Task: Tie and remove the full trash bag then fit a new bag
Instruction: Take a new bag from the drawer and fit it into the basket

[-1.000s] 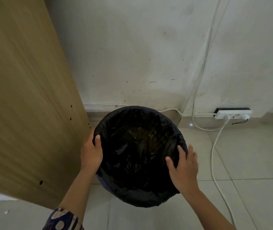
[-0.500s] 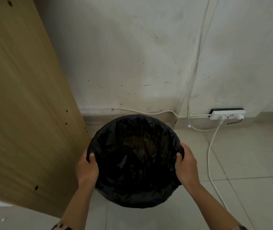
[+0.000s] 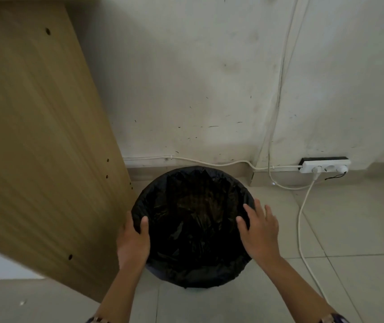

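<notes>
trash bag (image 3: pixel 193 227) lines bin on floor, between both grips | left hand (image 3: pixel 133 241) grip holds bag rim, thumb inside | right hand (image 3: pixel 259 231) grip wide, fingers spread on rim | advice: smooth the rim evenly

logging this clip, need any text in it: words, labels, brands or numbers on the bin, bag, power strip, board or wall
None can be read.
black trash bag: plain, no print shows.
white power strip: no marking legible.
wooden board: only drill holes.
wall: only scuffs and cables.
</notes>
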{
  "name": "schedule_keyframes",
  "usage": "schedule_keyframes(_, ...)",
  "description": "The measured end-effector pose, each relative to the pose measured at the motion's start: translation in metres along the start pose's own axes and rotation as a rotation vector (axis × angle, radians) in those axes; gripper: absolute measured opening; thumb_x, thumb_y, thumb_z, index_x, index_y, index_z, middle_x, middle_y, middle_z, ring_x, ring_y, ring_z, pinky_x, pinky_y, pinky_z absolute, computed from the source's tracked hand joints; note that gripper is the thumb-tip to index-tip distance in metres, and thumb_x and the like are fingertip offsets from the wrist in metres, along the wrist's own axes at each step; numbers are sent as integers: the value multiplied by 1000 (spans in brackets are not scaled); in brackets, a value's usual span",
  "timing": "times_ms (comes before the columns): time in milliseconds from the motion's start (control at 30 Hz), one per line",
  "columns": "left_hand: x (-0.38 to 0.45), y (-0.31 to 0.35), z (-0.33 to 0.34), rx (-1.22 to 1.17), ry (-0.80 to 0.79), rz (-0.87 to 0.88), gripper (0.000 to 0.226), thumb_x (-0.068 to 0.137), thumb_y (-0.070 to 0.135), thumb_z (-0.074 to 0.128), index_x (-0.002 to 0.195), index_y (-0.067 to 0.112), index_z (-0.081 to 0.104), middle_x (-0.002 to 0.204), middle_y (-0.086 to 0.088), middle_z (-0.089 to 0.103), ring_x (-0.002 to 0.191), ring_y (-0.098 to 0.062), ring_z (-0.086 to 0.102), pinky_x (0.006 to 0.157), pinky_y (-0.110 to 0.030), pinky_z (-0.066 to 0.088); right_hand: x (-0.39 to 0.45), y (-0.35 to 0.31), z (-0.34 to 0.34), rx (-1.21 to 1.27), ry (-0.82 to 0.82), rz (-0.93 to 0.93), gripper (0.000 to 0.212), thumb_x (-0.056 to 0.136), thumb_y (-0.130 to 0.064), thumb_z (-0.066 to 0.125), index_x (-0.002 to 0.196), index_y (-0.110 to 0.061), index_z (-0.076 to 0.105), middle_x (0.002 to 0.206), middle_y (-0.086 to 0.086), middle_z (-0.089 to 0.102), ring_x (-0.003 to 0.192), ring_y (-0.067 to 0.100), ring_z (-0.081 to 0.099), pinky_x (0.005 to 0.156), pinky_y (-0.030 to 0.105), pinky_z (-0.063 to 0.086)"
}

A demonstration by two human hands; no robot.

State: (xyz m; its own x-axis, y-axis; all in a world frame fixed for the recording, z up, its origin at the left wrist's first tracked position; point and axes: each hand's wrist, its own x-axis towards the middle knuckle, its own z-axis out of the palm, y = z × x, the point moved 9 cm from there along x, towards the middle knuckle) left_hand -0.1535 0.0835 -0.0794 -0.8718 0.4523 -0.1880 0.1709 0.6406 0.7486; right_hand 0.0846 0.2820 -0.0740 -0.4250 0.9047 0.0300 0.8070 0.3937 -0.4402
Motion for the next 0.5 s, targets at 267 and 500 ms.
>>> schedule_keyframes(267, -55, 13, 29, 676, -218, 291, 58, 94, 52, 15, 146, 29, 0, 156, -1, -12, 142, -24, -17, 115, -50, -1, -49, -36, 21, -25, -49, -208, 114, 56, -78, -29, 141, -28, 29, 156, -2, 4, 135, 11, -19, 108, 40, -19)
schedule_keyframes(500, -56, -4, 39, 756, -315, 297, 55, 95, 50, 15, 146, 32, 2, 155, -2, -18, 140, -29, -24, 113, -56, 4, -46, -34, 29, -140, -100, -168, 123, 46, -76, -38, 143, -31, 22, 156, -4, 5, 142, 15, -15, 103, 37, -25)
